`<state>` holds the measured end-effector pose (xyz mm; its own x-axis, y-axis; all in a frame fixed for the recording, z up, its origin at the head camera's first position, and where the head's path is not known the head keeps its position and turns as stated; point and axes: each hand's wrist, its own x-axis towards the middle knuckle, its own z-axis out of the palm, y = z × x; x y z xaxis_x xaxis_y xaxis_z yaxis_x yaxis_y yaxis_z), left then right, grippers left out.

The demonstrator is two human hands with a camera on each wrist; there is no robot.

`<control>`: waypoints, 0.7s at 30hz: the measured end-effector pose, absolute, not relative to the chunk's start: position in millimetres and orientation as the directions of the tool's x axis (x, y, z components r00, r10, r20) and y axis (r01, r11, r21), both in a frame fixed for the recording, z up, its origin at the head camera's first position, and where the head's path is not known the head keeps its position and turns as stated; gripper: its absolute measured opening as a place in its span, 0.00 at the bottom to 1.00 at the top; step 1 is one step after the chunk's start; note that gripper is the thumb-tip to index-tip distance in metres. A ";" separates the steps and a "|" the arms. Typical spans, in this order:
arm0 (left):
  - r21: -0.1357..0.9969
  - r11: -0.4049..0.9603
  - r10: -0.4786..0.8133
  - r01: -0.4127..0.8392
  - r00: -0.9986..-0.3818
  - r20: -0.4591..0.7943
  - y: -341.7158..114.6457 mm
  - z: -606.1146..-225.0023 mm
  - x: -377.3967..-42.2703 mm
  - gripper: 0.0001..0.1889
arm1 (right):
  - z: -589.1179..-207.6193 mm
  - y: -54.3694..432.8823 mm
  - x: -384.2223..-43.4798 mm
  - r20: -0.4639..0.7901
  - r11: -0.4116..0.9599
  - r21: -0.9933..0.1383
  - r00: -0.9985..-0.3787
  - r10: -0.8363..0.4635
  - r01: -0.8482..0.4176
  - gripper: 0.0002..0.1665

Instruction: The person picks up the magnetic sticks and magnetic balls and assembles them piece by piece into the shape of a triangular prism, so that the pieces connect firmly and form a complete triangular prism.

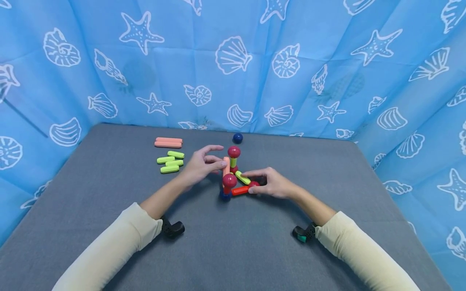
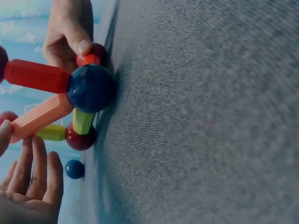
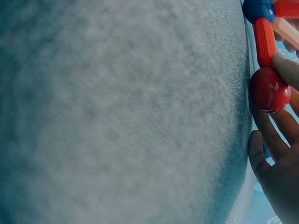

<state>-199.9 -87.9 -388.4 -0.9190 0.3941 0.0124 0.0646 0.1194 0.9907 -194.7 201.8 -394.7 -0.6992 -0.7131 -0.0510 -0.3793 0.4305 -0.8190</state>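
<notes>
A toy frame of balls and grooved rods stands before me. My left hand (image 1: 202, 163) pinches its slanting salmon rod (image 2: 42, 116), thumb on one side and fingertips on the other. That rod runs up from a blue ball (image 2: 92, 88), which also joins a red rod (image 2: 36, 75) topped by a red ball (image 1: 229, 180). My right hand (image 1: 274, 184) holds the red ball (image 3: 270, 90) at the frame's right corner, thumb by the lower red rod (image 3: 265, 43). One finger reaches a yellow-green rod (image 1: 242, 178). Behind, a red ball (image 1: 234, 152) caps an upright yellow-green rod (image 1: 233, 163).
Left of the frame on the grey table (image 1: 233, 242) lie several loose yellow-green rods (image 1: 169, 169) and two salmon rods (image 1: 168, 144). A loose blue ball (image 1: 238, 138) sits near the back edge. A blue shell-patterned curtain (image 1: 233, 89) hangs behind.
</notes>
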 end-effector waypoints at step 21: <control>0.979 0.189 0.462 0.077 -0.887 -0.020 -96.8 -384.3 -206.1 0.27 | -396.0 203.4 -195.4 -0.058 0.431 -0.819 -0.692 -0.719 -0.379 0.31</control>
